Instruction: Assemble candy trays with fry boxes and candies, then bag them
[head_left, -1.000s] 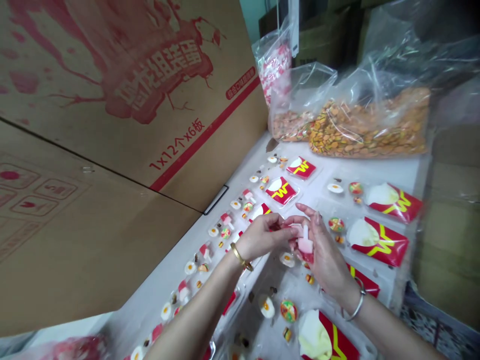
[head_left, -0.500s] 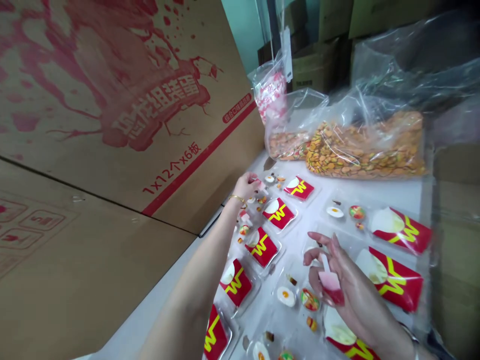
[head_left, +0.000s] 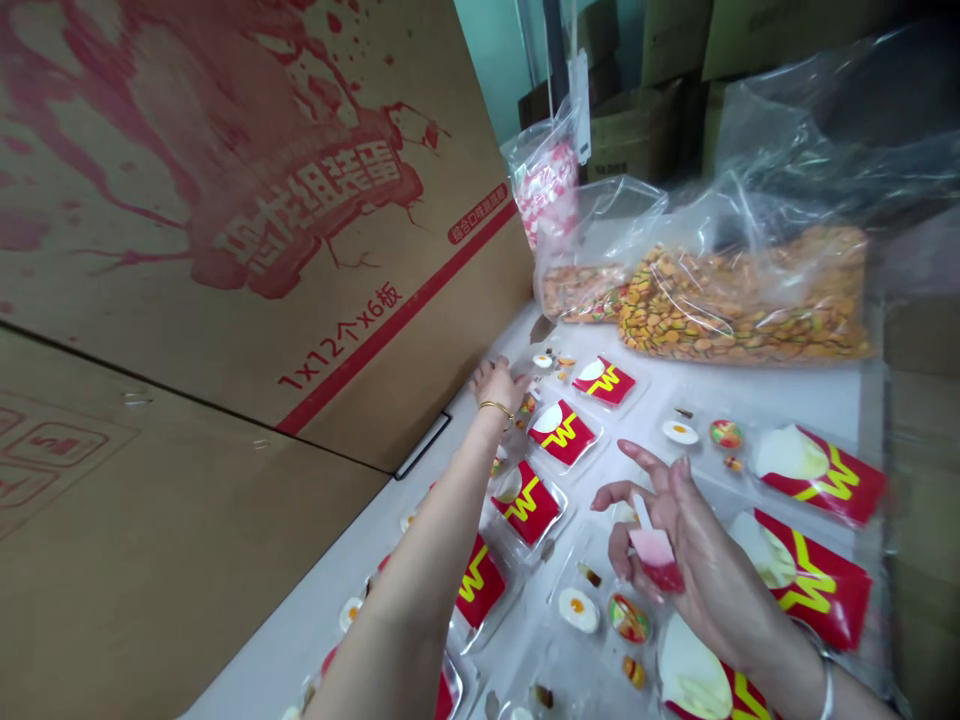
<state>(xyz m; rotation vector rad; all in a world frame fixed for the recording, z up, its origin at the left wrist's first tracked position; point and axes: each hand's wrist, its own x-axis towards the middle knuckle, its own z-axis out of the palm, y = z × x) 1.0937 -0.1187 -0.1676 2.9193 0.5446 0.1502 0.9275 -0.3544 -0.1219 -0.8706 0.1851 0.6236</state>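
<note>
My left hand (head_left: 496, 382), a gold bangle at its wrist, reaches over the far end of the left row of clear plastic trays. Its fingers are apart and nothing shows in them; part of the tray below is hidden. Nearer me, my right hand (head_left: 694, 560) is palm up, its lower fingers curled round a small pink toy popsicle (head_left: 654, 556) with a pale stick, index finger and thumb apart. Under and beside it lie trays with a red packet marked in yellow (head_left: 829, 580), a fried-egg piece (head_left: 578, 610), a round noodle-bowl piece (head_left: 628, 618) and a small burger piece (head_left: 634, 671).
A large cardboard carton (head_left: 247, 300) walls off the left side. At the back, a clear bag of orange and yellow pieces (head_left: 742, 310) lies beside a smaller bag (head_left: 581, 290). A bag of pink pieces (head_left: 549, 195) stands by the carton.
My left hand has let go of a pink popsicle piece at the far tray, and its fingers have spread. My right hand has shifted slightly left, still with its popsicle.
</note>
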